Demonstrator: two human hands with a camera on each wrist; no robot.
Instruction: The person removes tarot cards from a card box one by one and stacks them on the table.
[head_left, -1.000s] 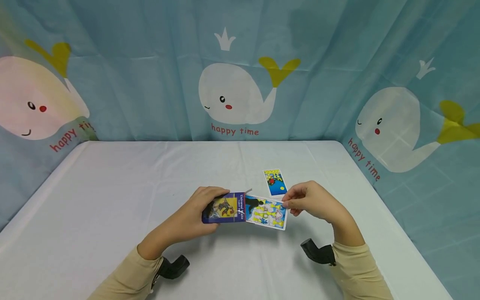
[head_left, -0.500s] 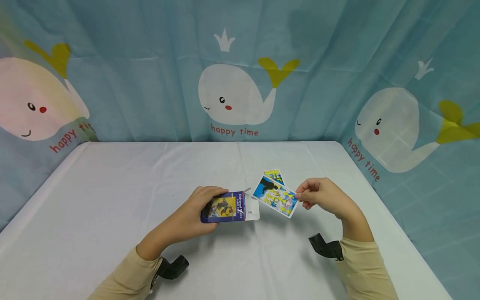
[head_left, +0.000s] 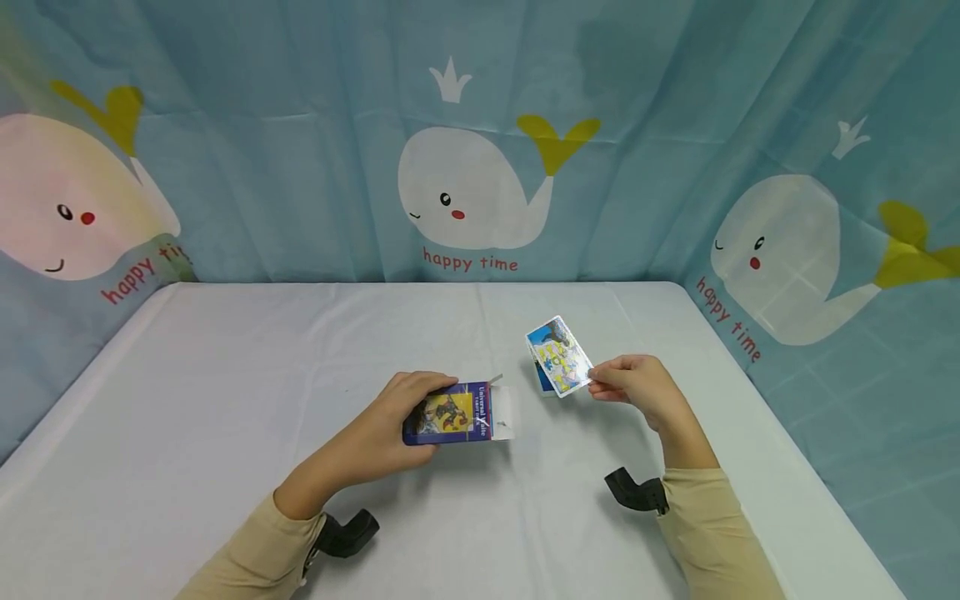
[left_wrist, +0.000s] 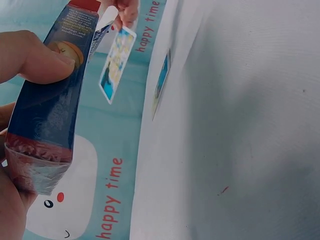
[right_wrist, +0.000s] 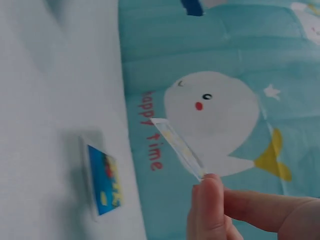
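Note:
My left hand (head_left: 393, 421) grips a dark blue tarot card box (head_left: 450, 414) from its left side, fingers over the far edge and thumb below. The box's white end flap (head_left: 504, 414) hangs open to the right. In the left wrist view the box (left_wrist: 47, 100) shows its narrow printed side, with clear wrap at one end. My right hand (head_left: 637, 387) pinches a colourful tarot card (head_left: 558, 357) by its near right corner, tilted in the air. Below it, another tarot card (right_wrist: 105, 180) lies on the table, mostly covered by the held one in the head view.
A white cloth covers the table (head_left: 262, 375). Behind it and along its sides hangs a blue curtain (head_left: 300, 167) printed with whales. Black wrist mounts (head_left: 637, 492) stick out from both beige sleeves.
My right hand has drawn the tarot card out of the box and carried it up and right, turning it over the lying card. My left hand has kept the box nearly still.

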